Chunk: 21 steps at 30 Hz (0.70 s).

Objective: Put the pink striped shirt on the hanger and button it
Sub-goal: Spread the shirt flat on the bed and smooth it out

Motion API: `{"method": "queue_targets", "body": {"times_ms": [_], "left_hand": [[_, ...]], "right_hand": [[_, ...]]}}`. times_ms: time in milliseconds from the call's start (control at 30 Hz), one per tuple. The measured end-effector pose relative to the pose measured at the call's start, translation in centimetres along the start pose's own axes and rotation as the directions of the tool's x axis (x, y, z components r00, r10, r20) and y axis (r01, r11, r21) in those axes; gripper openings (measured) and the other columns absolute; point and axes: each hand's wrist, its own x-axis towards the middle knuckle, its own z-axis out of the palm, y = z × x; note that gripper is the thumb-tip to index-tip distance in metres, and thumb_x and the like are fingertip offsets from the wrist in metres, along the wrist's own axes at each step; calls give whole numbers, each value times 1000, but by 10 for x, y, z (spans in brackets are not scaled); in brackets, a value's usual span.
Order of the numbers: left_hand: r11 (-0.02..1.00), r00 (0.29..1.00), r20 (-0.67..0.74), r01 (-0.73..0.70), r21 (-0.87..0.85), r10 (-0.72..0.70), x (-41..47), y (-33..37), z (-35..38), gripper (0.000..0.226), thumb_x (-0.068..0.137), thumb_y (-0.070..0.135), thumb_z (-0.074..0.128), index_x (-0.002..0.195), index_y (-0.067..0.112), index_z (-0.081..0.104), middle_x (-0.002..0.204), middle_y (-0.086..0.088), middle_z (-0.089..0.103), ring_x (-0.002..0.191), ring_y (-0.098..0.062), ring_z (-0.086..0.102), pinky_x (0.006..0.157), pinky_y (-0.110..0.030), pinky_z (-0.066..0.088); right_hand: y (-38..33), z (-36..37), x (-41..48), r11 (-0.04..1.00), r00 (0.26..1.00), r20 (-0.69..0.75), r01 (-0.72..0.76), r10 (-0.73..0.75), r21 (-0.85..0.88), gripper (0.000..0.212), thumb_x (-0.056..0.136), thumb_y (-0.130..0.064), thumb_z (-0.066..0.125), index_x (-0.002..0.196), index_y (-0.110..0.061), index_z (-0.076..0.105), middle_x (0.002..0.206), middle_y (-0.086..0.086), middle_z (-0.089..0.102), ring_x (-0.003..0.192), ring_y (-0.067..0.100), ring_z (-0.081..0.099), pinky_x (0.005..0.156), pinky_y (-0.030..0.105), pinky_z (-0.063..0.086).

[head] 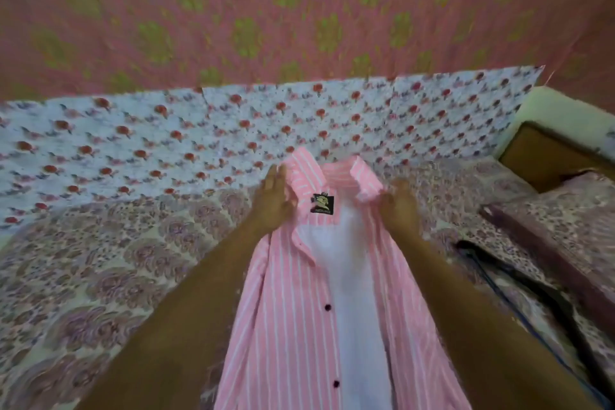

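Observation:
The pink striped shirt lies lengthwise in front of me, collar away, front open so its white inside shows. A black label sits below the collar, and dark buttons run down the left front edge. My left hand rests at the left collar and shoulder with fingers extended and together. My right hand is at the right collar, fingers curled on the fabric edge. No hanger is visible. The frame is blurred.
The shirt lies on a bed covered with a mauve floral sheet. A white cloth with red flowers covers the far side. A pink patterned wall rises behind. A pillow and a brown box are at right.

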Motion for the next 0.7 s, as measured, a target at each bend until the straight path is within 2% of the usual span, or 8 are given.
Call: {"method": "queue_targets", "body": {"times_ms": [100, 200, 300, 367, 433, 500, 633, 700], "left_hand": [[984, 952, 258, 143, 102, -165, -10, -33, 72, 69, 95, 16, 45, 148, 15, 1, 155, -19, -12, 144, -34, 3, 113, -43, 19], [988, 911, 383, 143, 59, -155, -71, -57, 135, 63, 96, 20, 45, 148, 16, 10, 156, -13, -8, 144, -30, 5, 114, -43, 20], [995, 871, 481, 97, 27, -98, -156, -79, 184, 58, 93, 24, 49, 145, 17, 25, 156, -12, 7, 144, -25, 13, 113, -43, 25], [999, 891, 452, 42, 20, -47, -207, -85, 202, 54, 85, 25, 53, 137, 14, 42, 149, -15, 31, 137, -30, 33, 106, -51, 34], [998, 909, 416, -31, 61, 3, -248, -90, 217, 50, 75, 26, 56, 122, 12, 58, 134, -17, 52, 121, -35, 53, 94, -58, 41], [989, 923, 385, -66, 131, 11, -273, -90, 221, 48, 77, 30, 47, 121, 14, 58, 132, -14, 55, 120, -33, 53, 95, -58, 37], [978, 941, 340, -67, 199, -5, -300, -92, 224, 51, 80, 35, 41, 127, 18, 53, 136, -11, 51, 126, -31, 48, 100, -59, 30], [974, 939, 340, -34, 224, -46, -310, -85, 224, 52, 82, 36, 39, 129, 18, 52, 138, -10, 49, 128, -31, 46, 102, -58, 28]], "right_hand": [[61, 56, -28, 991, 977, 199, -54, 77, -121, 49, 91, -11, 48, 136, 2, 31, 137, 23, 39, 127, 38, 39, 99, 38, 34], [124, 82, -95, 973, 929, 360, -7, 92, -230, 51, 92, -22, 49, 136, -2, 34, 141, 17, 40, 130, 33, 40, 104, 37, 32], [177, 99, -171, 945, 857, 489, 9, 161, -327, 64, 85, -41, 33, 134, -1, 40, 142, 19, 41, 130, 33, 42, 106, 39, 33], [203, 106, -215, 916, 820, 551, 86, 158, -391, 69, 78, -40, 26, 130, 2, 46, 136, 23, 47, 125, 36, 47, 102, 42, 39], [217, 114, -246, 886, 774, 610, 150, 171, -438, 66, 73, -34, 31, 123, 1, 53, 129, 25, 54, 113, 38, 57, 89, 47, 48], [221, 118, -261, 842, 790, 595, 214, 148, -494, 69, 71, -37, 32, 130, -4, 48, 136, 24, 47, 119, 37, 53, 93, 49, 45], [225, 119, -268, 830, 823, 557, 230, 112, -507, 78, 74, -46, 18, 144, -14, 26, 153, 14, 21, 141, 29, 23, 113, 46, 18], [229, 116, -265, 818, 813, 577, 282, 73, -501, 77, 75, -47, 16, 145, -15, 24, 154, 13, 19, 142, 28, 20, 113, 46, 17]]}}
